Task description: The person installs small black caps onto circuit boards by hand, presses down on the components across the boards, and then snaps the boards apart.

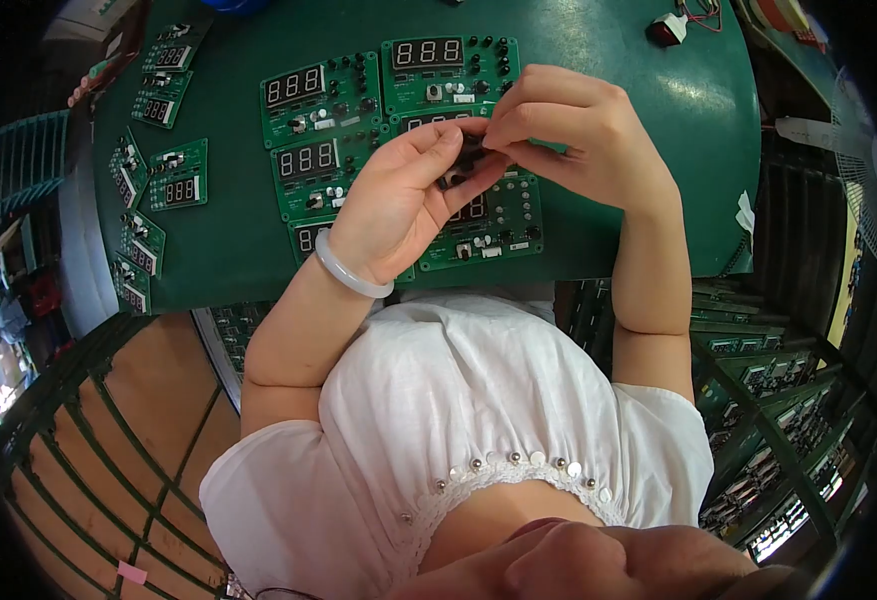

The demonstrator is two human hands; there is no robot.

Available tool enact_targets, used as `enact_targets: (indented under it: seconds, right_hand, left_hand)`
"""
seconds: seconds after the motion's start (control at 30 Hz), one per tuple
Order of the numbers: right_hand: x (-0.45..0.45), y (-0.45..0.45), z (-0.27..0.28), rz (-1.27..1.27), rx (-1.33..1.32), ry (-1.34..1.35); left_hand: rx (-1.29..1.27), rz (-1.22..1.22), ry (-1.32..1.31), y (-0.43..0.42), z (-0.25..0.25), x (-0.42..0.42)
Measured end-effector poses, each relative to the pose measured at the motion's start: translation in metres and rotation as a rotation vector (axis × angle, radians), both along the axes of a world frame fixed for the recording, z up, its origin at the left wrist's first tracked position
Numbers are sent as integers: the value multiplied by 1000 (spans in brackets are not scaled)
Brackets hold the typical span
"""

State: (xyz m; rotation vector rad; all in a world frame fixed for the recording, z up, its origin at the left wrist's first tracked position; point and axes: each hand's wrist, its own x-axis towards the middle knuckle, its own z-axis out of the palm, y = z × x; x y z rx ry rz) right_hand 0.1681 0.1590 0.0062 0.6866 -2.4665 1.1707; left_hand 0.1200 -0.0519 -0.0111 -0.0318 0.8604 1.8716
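My left hand [405, 190], with a pale bangle [350, 272] at its wrist, is cupped palm up around several small dark parts [463, 160]. My right hand [568, 130] meets it from the right, thumb and fingertips pinched together at the dark parts; what exactly they pinch is too small to tell. Under and around both hands lie green circuit boards with three-digit displays, among them an upper left board [320, 98], an upper middle board [448, 72] and a lower board [503, 225] partly hidden by my left hand.
More display boards [178, 175] lie along the left of the green table [638, 240]. A white and red switch with wires [669, 29] is at the top right. Racks of boards [778, 375] stand below right, and a barred metal frame [138, 470] below left.
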Motion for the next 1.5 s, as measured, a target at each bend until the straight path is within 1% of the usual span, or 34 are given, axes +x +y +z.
enact_targets:
  seconds: [0.3, 0.4, 0.5, 0.63, 0.7, 0.9, 1.0, 1.13, 1.33, 1.43, 1.5]
  right_hand:
    - [-1, -11, -6, -151, -9, -24]
    - [-2, -12, -6, -148, -32, -34]
    - [-1, -13, -3, -144, -7, -99]
    - [0, -17, -6, -148, -104, -136]
    - [0, -16, -8, -145, -156, -147]
    - [1, -13, -6, -134, -147, -234]
    - [1, -13, -6, -133, -174, -239]
    - [1, -9, -3, -151, -134, -250]
    - [1, -13, -4, -130, -117, -261]
    - [0, -13, -6, -116, -132, -252]
    - [0, -11, -8, -97, -137, -232]
  left_hand:
    - [-32, 123, 11, 9, -2, 8]
    - [-44, 146, 21, 9, -2, 10]
    - [-29, 148, 30, 10, -7, 11]
    - [40, 140, 33, 10, -7, 11]
    - [12, 151, 33, 12, -5, 11]
    - [-49, 156, 79, 12, -8, 12]
    - [-66, 170, 101, 11, -9, 12]
    - [-67, 145, 121, 9, -7, 12]
    - [-167, 134, 158, 10, -7, 14]
    - [-206, 168, 149, 14, -1, 15]
    - [-181, 176, 157, 13, 0, 15]
